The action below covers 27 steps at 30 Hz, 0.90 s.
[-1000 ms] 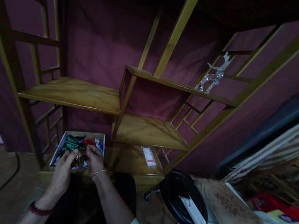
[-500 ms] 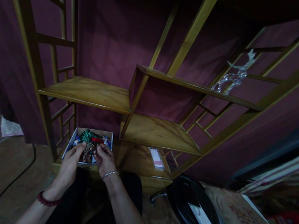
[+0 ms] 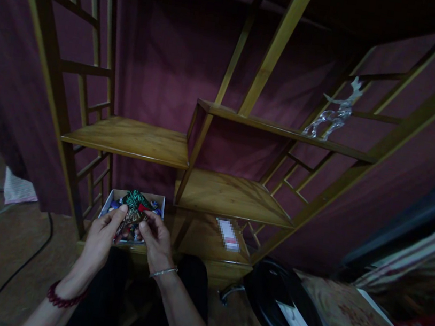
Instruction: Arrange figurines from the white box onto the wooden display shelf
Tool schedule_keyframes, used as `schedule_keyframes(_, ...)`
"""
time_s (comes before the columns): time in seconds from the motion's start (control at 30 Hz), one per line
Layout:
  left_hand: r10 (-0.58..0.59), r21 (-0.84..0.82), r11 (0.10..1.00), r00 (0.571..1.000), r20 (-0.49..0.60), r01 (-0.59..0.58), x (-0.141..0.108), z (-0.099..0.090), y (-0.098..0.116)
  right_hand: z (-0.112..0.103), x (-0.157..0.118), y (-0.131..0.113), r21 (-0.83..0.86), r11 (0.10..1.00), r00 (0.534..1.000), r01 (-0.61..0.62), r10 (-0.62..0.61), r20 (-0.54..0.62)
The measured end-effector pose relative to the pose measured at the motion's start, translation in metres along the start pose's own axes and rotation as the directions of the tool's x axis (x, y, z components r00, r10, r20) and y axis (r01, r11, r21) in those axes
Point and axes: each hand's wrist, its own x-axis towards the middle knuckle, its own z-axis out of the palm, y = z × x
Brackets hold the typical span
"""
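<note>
Between my two hands is a green, brown and red ornament (image 3: 132, 217), which looks like a figurine; its exact shape is hard to make out. My left hand (image 3: 105, 231) grips its left side, thumb on top. On its right side, my right hand (image 3: 155, 235) pinches it between thumb and fingers. Directly beneath is a white open-topped box (image 3: 164, 207) on the bottom shelf, with several small colourful items inside, partly covered by my hands and the ornament.
A wooden display shelf (image 3: 135, 139) with stepped levels stands in front of me. A clear deer figurine (image 3: 333, 117) is on the upper right level. A blurred white-and-pink item (image 3: 228, 235) lies on the bottom shelf. At right is a black stool (image 3: 265, 283) bearing a white strip.
Both hands have turned the ornament a little, and its brown part now shows wider between them. The right hand has shifted slightly right and down. The camera view has moved slightly.
</note>
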Motion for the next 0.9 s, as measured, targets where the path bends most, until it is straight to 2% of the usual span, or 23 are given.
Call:
schedule_keyframes(0.3, -0.002, 0.021, 1.0, 0.987, 0.16, -0.001, -0.016, 0.015, 0.028, 0.0, -0.021, -0.029, -0.116, 0.982, 0.988, 0.147, -0.15, -0.023)
schedule_keyframes(0.43, 0.077, 0.013, 0.996, 0.968, 0.239, -0.083, -0.021, 0.021, 0.028, -0.004, -0.031, -0.041, -0.149, 0.972, 0.978, 0.182, -0.195, -0.072)
schedule_keyframes(0.53, 0.14, 0.003, 0.99, 0.966, 0.216, -0.144, -0.023, 0.025, 0.024, -0.008, -0.038, -0.048, -0.162, 0.967, 0.969, 0.198, -0.217, -0.113)
schedule_keyframes(0.6, 0.169, 0.003, 0.985, 0.97, 0.173, -0.173, -0.024, 0.028, 0.024, -0.01, -0.042, -0.052, -0.146, 0.971, 0.968, 0.192, -0.212, -0.137)
schedule_keyframes(0.67, 0.188, 0.012, 0.981, 0.966, 0.176, -0.193, -0.027, 0.032, 0.027, -0.013, -0.044, -0.056, -0.11, 0.977, 0.968, 0.184, -0.2, -0.153)
schedule_keyframes(0.8, 0.207, 0.042, 0.973, 0.936, 0.285, -0.228, -0.035, 0.04, 0.038, -0.02, -0.047, -0.062, -0.02, 0.983, 0.968, 0.182, -0.183, -0.17)
schedule_keyframes(0.9, 0.259, 0.057, 0.953, 0.901, 0.349, -0.296, -0.039, 0.046, 0.044, -0.025, -0.049, -0.067, 0.032, 0.982, 0.966, 0.188, -0.179, -0.188)
